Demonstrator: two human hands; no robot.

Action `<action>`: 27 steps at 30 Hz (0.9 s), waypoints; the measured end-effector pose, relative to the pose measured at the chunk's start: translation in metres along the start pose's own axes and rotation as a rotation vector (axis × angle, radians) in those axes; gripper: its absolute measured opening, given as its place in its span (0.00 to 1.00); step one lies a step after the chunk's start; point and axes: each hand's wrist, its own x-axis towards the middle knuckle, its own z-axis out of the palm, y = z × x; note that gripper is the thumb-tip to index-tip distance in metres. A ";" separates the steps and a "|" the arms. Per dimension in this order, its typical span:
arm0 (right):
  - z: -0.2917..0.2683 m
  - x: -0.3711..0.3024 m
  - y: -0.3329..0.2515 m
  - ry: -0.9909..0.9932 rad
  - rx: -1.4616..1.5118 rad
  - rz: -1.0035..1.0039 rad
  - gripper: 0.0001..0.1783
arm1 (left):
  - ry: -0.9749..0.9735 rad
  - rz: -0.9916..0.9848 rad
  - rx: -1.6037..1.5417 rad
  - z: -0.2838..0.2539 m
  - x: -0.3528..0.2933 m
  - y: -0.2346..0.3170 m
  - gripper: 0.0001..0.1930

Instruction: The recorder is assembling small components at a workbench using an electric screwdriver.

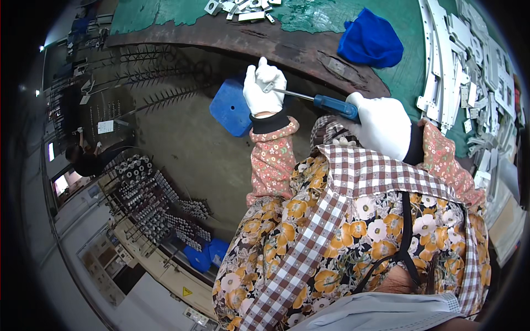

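Observation:
My right hand (383,124), in a white glove, is closed round the blue handle of a hand tool (337,106). The tool's thin metal shaft points left; whether it is a screwdriver or a file I cannot tell. Its tip meets a small silvery metal part (268,87) in my left hand (265,88). That hand is white-gloved too, with its fingers curled around the part and most of the part hidden. Both hands are in front of the worn table edge, above my lap.
A green-topped table (314,16) with a dark worn edge holds small metal pieces (243,8), a blue cloth (371,38) and, at right, heaped metal brackets (458,71). A blue stool (231,107) stands below. Spiky racks (165,94) and another person (83,157) are at left.

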 end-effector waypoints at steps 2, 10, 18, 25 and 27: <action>0.000 0.001 -0.001 -0.001 -0.009 0.029 0.16 | -0.199 -0.119 -0.018 0.002 0.001 0.005 0.17; -0.003 -0.005 0.001 0.017 0.032 0.130 0.18 | -0.194 0.022 0.784 0.004 -0.014 0.010 0.30; -0.005 -0.009 0.009 0.055 0.104 0.213 0.18 | -0.196 0.348 0.999 0.008 -0.020 -0.024 0.27; -0.008 -0.009 0.007 0.027 0.142 0.255 0.18 | 0.068 0.083 1.005 0.015 -0.014 -0.013 0.17; -0.009 -0.011 0.007 0.020 0.150 0.264 0.18 | 0.007 -0.034 0.904 0.016 -0.010 -0.007 0.22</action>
